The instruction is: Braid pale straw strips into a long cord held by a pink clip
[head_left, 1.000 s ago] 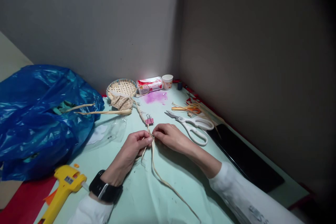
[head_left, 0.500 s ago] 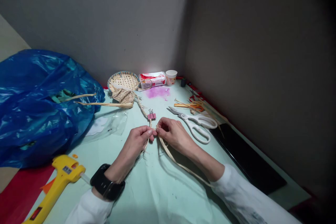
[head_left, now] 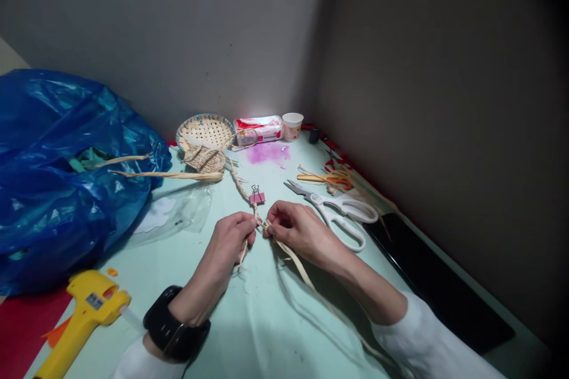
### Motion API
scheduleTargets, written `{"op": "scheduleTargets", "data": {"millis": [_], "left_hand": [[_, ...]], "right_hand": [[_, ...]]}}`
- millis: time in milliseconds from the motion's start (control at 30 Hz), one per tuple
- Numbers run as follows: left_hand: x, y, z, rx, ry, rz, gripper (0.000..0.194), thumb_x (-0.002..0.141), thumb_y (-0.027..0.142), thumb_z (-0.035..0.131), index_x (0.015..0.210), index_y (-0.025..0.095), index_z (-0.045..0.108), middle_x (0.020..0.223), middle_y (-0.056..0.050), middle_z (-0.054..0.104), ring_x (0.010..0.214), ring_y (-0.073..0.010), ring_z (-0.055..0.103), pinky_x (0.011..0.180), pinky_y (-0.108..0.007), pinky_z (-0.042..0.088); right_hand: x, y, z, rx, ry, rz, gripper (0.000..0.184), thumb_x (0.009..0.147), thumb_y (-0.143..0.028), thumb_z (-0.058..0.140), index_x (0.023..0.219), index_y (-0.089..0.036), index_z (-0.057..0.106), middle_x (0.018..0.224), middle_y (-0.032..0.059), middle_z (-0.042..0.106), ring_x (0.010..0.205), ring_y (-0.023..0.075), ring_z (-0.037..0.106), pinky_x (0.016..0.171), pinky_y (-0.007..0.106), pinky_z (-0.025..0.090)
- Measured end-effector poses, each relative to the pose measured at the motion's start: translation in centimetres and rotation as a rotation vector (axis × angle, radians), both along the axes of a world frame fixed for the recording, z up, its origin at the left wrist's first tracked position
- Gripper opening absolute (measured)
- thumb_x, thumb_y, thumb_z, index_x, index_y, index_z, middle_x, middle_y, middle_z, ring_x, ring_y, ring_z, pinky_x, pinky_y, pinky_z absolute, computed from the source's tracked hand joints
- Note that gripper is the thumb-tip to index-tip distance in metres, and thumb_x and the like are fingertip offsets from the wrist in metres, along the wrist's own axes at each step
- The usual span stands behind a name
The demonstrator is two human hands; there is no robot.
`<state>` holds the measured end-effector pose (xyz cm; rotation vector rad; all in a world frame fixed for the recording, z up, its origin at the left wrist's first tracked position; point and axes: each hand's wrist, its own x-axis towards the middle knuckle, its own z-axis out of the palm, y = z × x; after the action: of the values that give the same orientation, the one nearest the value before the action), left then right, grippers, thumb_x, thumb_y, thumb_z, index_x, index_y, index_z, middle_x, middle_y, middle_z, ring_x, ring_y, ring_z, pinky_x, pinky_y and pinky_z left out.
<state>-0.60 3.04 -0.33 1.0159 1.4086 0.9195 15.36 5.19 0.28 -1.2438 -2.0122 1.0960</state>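
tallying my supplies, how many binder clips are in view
1: the pink metal binder clip, on the braided tan straw cord just beyond the left hand and right hand; more may be hidden in the blue plastic bag.

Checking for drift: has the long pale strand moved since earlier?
Yes: the long pale strand has swung rightward along its trailing part, judged against the white scissors.

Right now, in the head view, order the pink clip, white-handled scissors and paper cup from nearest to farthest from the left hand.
1. Pink clip: just beyond the left hand
2. White-handled scissors: to the right
3. Paper cup: at the back
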Motion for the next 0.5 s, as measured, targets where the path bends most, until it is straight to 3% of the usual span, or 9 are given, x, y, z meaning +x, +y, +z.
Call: {"op": "scheduleTargets", "data": {"millis": [200,400,500], "left_hand": [[0.1,0.3,-0.3,0.012,0.049,0.068,0.029,0.075,0.034,0.062,0.055,0.017,0.049,0.044,0.007,0.04,0.036,-0.0038,0.026,0.038,-0.02,0.016],[-0.1,0.3,-0.4,-0.029,0.023,0.099,0.018,0.074,0.03,0.062,0.064,0.016,0.057,0.045,0.006,0.045,0.033,-0.0035,0.026,0.036,-0.02,0.014],[-0.2,0.3,-0.5,-0.049,0.001,0.087,0.023,0.075,0.029,0.062,0.057,0.017,0.052,0.041,0.007,0.041,0.032,-0.0034,0.025,0.035,-0.021,0.013]], "right_hand": [[0.3,-0.4,0.7,0.083,-0.167,-0.033,0.008,0.083,-0.015,0.052,0.08,-0.019,0.057,0.065,-0.0012,0.062,0.058,0.012,0.049,0.054,0.022,0.03],[1.4,0.5,0.8,0.348,-0.532,-0.315,0.017,0.083,-0.008,0.044,0.09,-0.017,0.057,0.073,0.007,0.062,0.061,0.0177,0.051,0.056,0.028,0.025],[2.0,1.1,1.2,0.494,-0.461,-0.409,0.018,0.085,-0.009,0.043,0.091,-0.016,0.058,0.078,0.0078,0.063,0.066,0.0193,0.053,0.059,0.028,0.03]]}}
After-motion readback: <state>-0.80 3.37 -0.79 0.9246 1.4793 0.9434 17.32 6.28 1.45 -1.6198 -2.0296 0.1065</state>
